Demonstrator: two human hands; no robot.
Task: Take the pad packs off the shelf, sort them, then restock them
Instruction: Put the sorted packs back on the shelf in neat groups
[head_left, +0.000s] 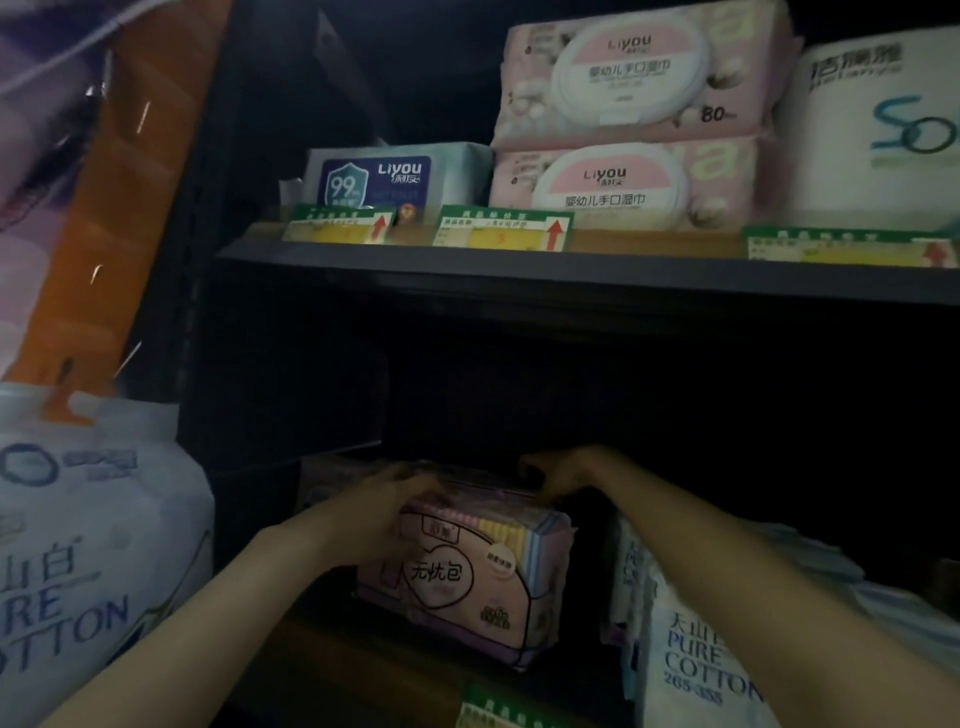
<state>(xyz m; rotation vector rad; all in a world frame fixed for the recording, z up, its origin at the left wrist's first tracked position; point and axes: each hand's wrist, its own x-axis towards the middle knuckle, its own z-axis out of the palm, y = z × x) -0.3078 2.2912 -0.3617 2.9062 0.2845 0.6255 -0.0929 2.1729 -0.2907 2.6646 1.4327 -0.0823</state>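
A pink pad pack (467, 577) with pastel stripes and a heart-shaped label stands on the lower shelf (363, 670), with more pink packs stacked behind it in the dark. My left hand (379, 512) grips its upper left corner. My right hand (566, 475) reaches over the top of the stack and curls round its far right edge; the fingertips are lost in shadow. White "Pure Cotton" pad packs (691, 660) stand just right of the pink pack, under my right forearm.
A large white Pure Cotton bag (88, 545) fills the left foreground. The upper shelf (519, 265) holds a blue Liyou wipes pack (389, 174), two stacked pink wipes packs (634, 124) and a white tissue roll pack (878, 119), fronted by green price tags (504, 228).
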